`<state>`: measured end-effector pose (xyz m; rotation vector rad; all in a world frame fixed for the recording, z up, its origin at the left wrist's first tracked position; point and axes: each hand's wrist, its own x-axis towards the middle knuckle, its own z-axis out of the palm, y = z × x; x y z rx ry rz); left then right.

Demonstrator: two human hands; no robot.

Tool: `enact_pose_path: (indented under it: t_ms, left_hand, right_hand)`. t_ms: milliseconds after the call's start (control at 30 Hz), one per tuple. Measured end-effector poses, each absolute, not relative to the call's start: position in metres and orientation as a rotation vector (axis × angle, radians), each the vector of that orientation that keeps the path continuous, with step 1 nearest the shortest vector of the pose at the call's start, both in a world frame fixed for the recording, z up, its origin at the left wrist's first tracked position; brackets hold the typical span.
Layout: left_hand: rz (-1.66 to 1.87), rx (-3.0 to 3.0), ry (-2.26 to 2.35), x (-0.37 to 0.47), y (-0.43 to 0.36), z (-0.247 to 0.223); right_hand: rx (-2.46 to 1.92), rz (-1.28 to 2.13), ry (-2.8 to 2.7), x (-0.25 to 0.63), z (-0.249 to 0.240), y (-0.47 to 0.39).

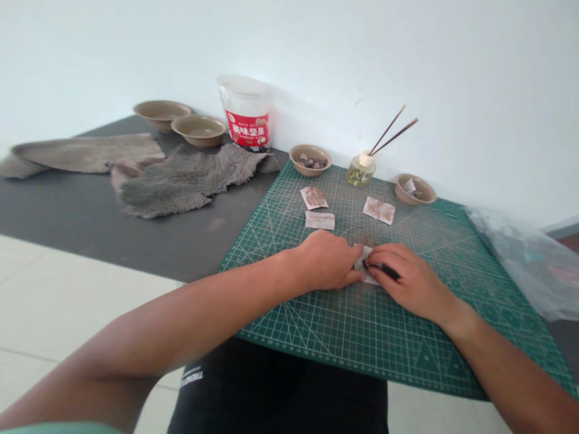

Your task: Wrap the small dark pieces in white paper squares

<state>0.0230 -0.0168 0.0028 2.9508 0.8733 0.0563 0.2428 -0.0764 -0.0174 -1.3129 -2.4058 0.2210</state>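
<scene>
Pale sheet [370,279] partly hidden by hands [329,260]; pinched dark item [365,263] indistinct.

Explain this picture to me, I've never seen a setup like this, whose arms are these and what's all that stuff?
No machine here: the arms belong to the person wearing the camera on their head, looking forward and down. Their left hand presses a pale sheet on a green mat. Their right hand holds something dark there; I can't tell what. Beyond lie three more sheets, two filled bowls and a bottle with two sticks. Off to the left are a crumpled cloth, a tub and two more bowls.
</scene>
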Motion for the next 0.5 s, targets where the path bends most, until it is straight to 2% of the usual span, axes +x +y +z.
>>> enact_pose_path:
  t_ms: [233, 500]
  left_hand:
    - [0.054, 2.908, 0.922, 0.0251, -0.0152, 0.0045]
    - [0.014, 2.844, 0.911, 0.0218, -0.0079, 0.0052]
  right_hand:
    - [-1.314, 0.246, -2.401, 0.2395, -0.0189, -0.0746]
    - [-1.32, 0.116, -2.437, 0.2407, -0.0134, -0.0671]
